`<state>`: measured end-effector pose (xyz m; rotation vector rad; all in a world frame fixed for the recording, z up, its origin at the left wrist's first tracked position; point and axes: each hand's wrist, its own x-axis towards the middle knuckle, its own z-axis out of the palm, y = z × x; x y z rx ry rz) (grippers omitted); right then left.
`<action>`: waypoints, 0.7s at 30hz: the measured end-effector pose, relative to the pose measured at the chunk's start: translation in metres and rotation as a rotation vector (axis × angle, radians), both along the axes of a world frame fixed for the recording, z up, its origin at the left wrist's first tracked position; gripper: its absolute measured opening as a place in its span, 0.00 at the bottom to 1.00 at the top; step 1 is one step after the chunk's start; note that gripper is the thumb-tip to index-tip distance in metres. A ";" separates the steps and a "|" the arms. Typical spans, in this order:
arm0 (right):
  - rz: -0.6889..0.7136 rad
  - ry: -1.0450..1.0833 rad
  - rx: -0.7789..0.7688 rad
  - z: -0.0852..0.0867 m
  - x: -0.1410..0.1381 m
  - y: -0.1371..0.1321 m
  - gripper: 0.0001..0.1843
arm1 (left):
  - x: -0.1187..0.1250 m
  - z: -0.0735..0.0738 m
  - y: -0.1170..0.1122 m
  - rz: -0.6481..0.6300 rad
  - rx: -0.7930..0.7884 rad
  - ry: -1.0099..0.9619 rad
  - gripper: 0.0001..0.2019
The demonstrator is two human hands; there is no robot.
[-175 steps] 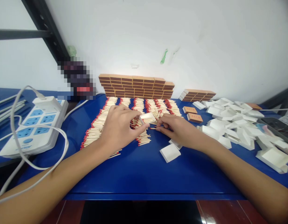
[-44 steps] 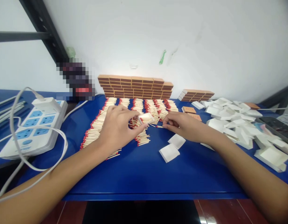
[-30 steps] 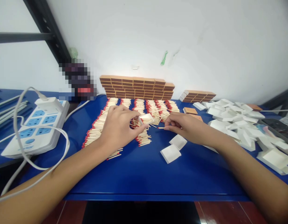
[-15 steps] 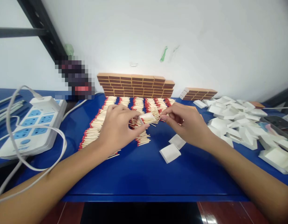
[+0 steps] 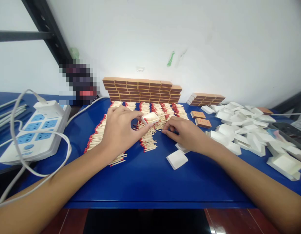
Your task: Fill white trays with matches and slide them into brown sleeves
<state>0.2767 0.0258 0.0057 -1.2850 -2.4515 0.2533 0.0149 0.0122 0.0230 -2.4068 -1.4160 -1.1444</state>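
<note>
Between its thumb and fingers, my left hand point(image 5: 122, 128) holds a small white matchbox tray point(image 5: 150, 118), tilted, with a few matches inside. Just to the right of it my right hand point(image 5: 183, 131) is closed in a pinch beside the loose match ends; I cannot make out what is between its fingertips. Rows of red-tipped matches point(image 5: 148, 143) lie under and behind both hands. Below my right hand are two white trays point(image 5: 177, 159), one partly hidden by it. Two orange-topped matchboxes point(image 5: 203, 122) lie beyond its wrist.
Stacked matchboxes point(image 5: 143, 91) stand against the wall, with a smaller stack point(image 5: 206, 99) to their right. A heap of white trays point(image 5: 245, 126) spreads over the right side. On the left are a power strip point(image 5: 38, 130) and a looping white cable point(image 5: 67, 152) over my left forearm.
My right hand has drawn down and left, away from beside the tray toward the matches, uncovering the two orange matchboxes. My left hand has shifted slightly left and tilted the tray.
</note>
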 end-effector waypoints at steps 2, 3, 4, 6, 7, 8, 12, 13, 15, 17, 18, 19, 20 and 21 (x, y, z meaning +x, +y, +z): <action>0.005 -0.006 0.018 0.001 0.002 0.001 0.06 | 0.000 0.000 0.000 -0.005 -0.007 0.004 0.14; 0.004 -0.003 0.026 0.000 0.002 0.001 0.06 | 0.000 0.000 -0.001 -0.008 -0.005 0.003 0.14; 0.004 0.005 0.032 0.000 0.003 0.001 0.05 | 0.000 0.000 -0.001 -0.010 0.000 0.001 0.14; 0.009 0.020 0.040 -0.001 0.002 0.001 0.04 | 0.000 0.000 -0.001 -0.008 0.004 -0.003 0.13; 0.012 0.023 0.045 -0.002 0.002 0.001 0.04 | 0.000 0.000 -0.001 -0.007 0.006 -0.007 0.13; 0.012 0.022 0.050 -0.002 0.002 0.001 0.03 | 0.000 0.000 -0.001 -0.005 0.006 -0.012 0.13; 0.007 0.005 0.055 -0.003 0.003 0.002 0.04 | 0.001 -0.002 -0.001 -0.011 0.019 -0.023 0.13; 0.006 0.004 0.054 -0.002 0.003 0.002 0.04 | 0.001 -0.002 -0.001 -0.013 0.020 -0.019 0.13; 0.008 0.004 0.048 -0.002 0.002 0.002 0.04 | 0.001 -0.002 -0.001 -0.017 0.013 -0.008 0.12; 0.008 0.006 0.039 -0.002 0.001 0.002 0.05 | 0.001 -0.002 -0.001 -0.019 0.008 -0.003 0.12; 0.007 0.005 0.033 -0.003 0.001 0.002 0.05 | 0.001 -0.002 -0.001 -0.021 0.008 -0.002 0.12; 0.005 0.001 0.025 -0.003 0.001 0.003 0.05 | 0.001 -0.002 -0.001 -0.022 0.009 -0.001 0.12; 0.000 -0.004 0.016 -0.003 0.000 0.003 0.05 | 0.001 -0.002 -0.001 -0.022 0.011 0.000 0.12; -0.004 -0.012 0.007 -0.003 0.000 0.003 0.05 | 0.001 -0.003 0.000 -0.021 0.013 0.002 0.13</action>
